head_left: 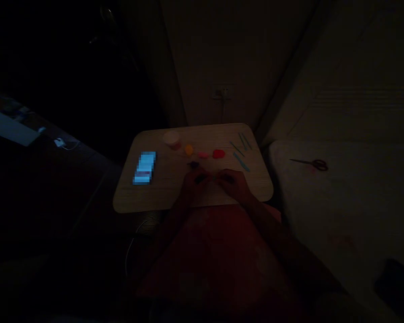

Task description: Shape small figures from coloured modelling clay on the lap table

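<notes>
In the dim light my left hand [192, 181] and my right hand [234, 183] meet over the near part of a small wooden table [168, 190]. The fingers of both are curled and pinched together, tip to tip. Whatever lies between the fingertips is too small and dark to name. Just beyond my left hand sits a dark lump [193, 164]. Farther back are an orange lump [188, 150], a pink piece [203, 155] and a red lump [218, 154], which look like modelling clay.
Several slim blue-green tools [241, 162] lie at the table's right. A pale tub [172, 140] stands at the back left, and a lit phone [144, 168] lies at the left. Scissors [318, 164] rest on a pale surface to the right. A wall socket [221, 93] is behind.
</notes>
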### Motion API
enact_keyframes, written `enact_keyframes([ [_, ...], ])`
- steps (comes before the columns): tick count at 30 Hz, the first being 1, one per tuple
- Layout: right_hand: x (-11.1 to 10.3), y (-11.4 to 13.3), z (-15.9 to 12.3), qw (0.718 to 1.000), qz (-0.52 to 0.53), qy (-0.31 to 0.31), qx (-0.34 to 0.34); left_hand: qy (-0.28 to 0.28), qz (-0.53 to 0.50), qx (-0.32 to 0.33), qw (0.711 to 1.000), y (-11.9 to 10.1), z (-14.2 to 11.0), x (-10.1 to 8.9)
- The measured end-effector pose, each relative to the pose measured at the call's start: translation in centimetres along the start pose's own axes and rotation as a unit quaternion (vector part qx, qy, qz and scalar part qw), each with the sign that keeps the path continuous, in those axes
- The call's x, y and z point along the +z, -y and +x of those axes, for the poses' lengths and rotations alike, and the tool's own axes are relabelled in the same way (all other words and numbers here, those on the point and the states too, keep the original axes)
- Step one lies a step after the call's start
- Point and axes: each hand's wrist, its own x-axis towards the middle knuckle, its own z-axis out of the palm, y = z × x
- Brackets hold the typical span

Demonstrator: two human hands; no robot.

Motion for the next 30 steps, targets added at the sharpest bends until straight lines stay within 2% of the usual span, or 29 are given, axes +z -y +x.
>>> enact_keyframes([
  [5, 0.09, 0.42, -0.08, 0.998, -0.016, -0.017, -0.056, 0.002, -0.003, 0.009, 1.000, 0.26, -0.01, 0.03],
  [12, -0.04, 0.84, -0.11, 0.992, -0.052, -0.012, -0.118, 0.035, -0.024, 0.024, 0.999, 0.63, -0.01, 0.12],
  [22, 0.24, 0.47, -0.27, 0.991, -0.090, -0.027, -0.090, 0.047, -0.037, 0.007, 0.998, 0.39, -0.02, 0.06],
  [30, 0.18, 0.44, -0.30, 0.993, -0.082, -0.038, -0.082, 0.060, -0.035, 0.023, 0.997, 0.03, 0.10, -0.20],
])
